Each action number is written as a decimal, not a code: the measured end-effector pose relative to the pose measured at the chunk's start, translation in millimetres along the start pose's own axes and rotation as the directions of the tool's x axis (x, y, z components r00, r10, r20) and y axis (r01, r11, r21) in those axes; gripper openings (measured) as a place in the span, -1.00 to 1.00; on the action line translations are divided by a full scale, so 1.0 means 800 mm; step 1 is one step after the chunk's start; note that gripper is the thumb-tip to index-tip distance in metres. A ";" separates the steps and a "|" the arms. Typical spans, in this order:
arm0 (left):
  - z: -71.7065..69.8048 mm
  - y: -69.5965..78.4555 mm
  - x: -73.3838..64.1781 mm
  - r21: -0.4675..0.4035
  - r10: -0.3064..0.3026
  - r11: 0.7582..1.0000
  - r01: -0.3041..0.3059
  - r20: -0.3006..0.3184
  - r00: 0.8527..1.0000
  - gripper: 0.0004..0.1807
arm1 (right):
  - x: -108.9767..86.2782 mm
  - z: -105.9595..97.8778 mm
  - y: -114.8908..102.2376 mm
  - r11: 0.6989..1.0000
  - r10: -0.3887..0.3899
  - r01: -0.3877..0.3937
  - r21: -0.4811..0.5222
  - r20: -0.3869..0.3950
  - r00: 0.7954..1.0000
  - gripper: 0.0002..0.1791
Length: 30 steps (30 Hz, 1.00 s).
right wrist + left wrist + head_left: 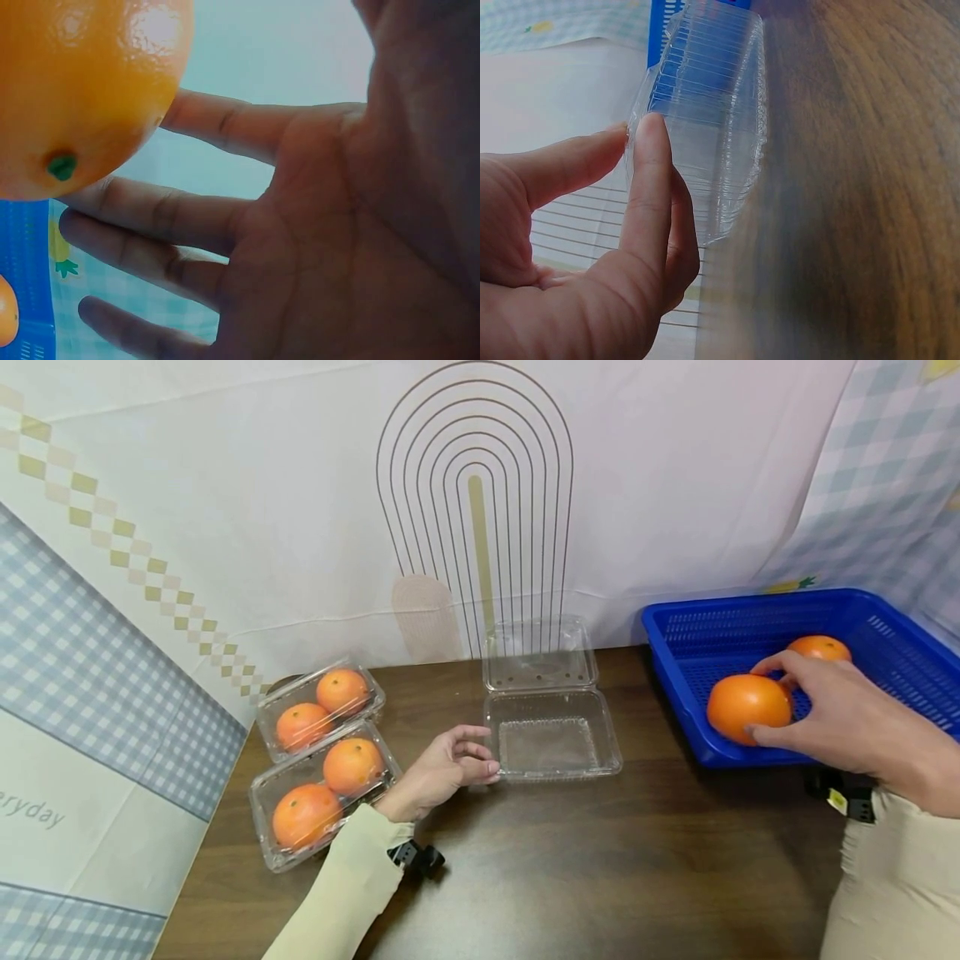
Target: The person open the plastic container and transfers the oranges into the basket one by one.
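Note:
Between its thumb and fingers, my right hand [843, 714] holds an orange [738, 710] over the near left part of a blue plastic basket [678, 693]. The right wrist view shows the green stem end of this held orange [90, 90], with the fingertips against its skin. A second orange [821, 647] lies in the basket, partly behind the hand. My left hand [438, 768] pinches the left rim of a clear plastic clamshell box [611, 743], whose lid [540, 656] stands up at the back. No fruit lies in this box.
At the left, two closed clear boxes [262, 802] stand one behind the other, each with two oranges [307, 814] inside. Wall cloth [300, 510] rises behind the brown wooden table [570, 868]. My left forearm passes close beside the nearer closed box.

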State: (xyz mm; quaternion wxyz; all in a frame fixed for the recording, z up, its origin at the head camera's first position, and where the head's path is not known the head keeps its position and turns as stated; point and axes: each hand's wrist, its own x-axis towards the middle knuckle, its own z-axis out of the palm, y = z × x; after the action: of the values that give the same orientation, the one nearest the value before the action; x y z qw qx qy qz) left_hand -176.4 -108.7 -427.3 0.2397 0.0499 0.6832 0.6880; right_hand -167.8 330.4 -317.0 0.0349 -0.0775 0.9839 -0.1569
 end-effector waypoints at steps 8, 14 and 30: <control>0.000 0.000 -0.001 -0.005 -0.002 1.000 0.002 -0.003 1.000 -0.32 | 0.001 -0.001 -0.005 1.000 0.016 -0.016 0.004 0.030 0.999 -0.17; 0.000 0.000 0.000 0.005 -0.003 1.000 0.003 0.000 1.000 -0.33 | 0.006 0.002 -0.002 1.000 0.030 -0.029 -0.006 0.083 0.996 -0.20; 0.000 -0.002 0.000 0.012 -0.016 1.000 0.016 -0.002 1.000 -0.33 | 0.026 0.020 0.024 0.999 -0.005 0.013 -0.039 0.199 0.980 -0.21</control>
State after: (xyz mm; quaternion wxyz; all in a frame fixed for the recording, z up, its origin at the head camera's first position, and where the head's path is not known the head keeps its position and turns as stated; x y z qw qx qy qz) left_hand -176.1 -108.7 -429.2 0.2439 0.0452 0.6879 0.6821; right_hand -189.4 340.0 -339.0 0.1308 -0.0977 0.9782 -0.1286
